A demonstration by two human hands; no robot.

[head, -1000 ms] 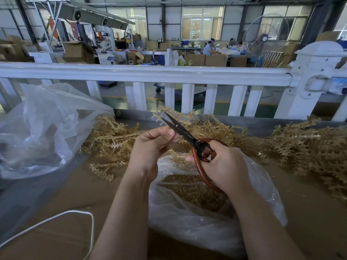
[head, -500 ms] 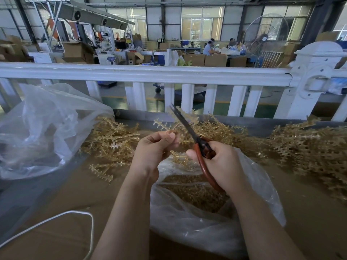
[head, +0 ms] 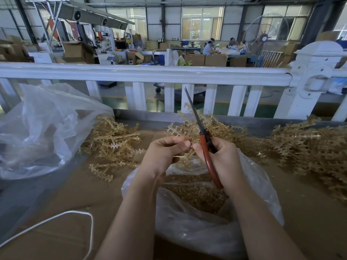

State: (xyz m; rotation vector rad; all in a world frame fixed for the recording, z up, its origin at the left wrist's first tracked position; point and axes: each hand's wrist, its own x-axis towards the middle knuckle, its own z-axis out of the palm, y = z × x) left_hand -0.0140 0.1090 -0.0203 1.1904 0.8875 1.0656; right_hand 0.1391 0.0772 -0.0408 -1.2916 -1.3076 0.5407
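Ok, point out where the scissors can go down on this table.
Bare cardboard between the cord and the middle bag, and a patch right of that bag, before the right pile. Crowded along the fence: sprue heaps, left bag.

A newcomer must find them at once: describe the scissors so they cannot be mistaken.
Start at the white railing across the far edge of the table, then drop to the clear bag of tan clippings nearest the person. Just above it the right hand grips the scissors, blades pointing up towards the railing. They are the only dark-bladed, orange-red-handled thing among tan plastic sprigs.
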